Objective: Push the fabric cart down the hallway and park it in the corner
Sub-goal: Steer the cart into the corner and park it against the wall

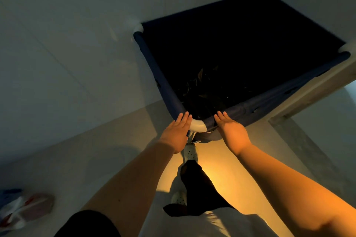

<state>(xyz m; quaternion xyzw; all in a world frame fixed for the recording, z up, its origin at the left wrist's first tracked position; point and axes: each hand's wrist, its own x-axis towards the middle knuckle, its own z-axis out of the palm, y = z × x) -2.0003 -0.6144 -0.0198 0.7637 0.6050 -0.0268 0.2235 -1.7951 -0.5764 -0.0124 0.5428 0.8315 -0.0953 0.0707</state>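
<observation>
The fabric cart (159, 75) is a dark blue cloth bin on a white pipe frame, filling the upper right of the head view. Its far corners sit close against pale walls. Dark crumpled material lies at its bottom. My left hand (176, 132) lies flat with fingers straight on the rim just left of the near white corner joint (198, 126). My right hand (232, 132) rests the same way on the rim just right of that joint. Neither hand curls around the frame.
A pale wall (67, 54) runs along the left, and a door frame or wall edge (316, 90) stands right of the cart. A plastic bag and a pinkish object (23, 209) lie on the floor at lower left. My feet in white shoes are below the cart's corner.
</observation>
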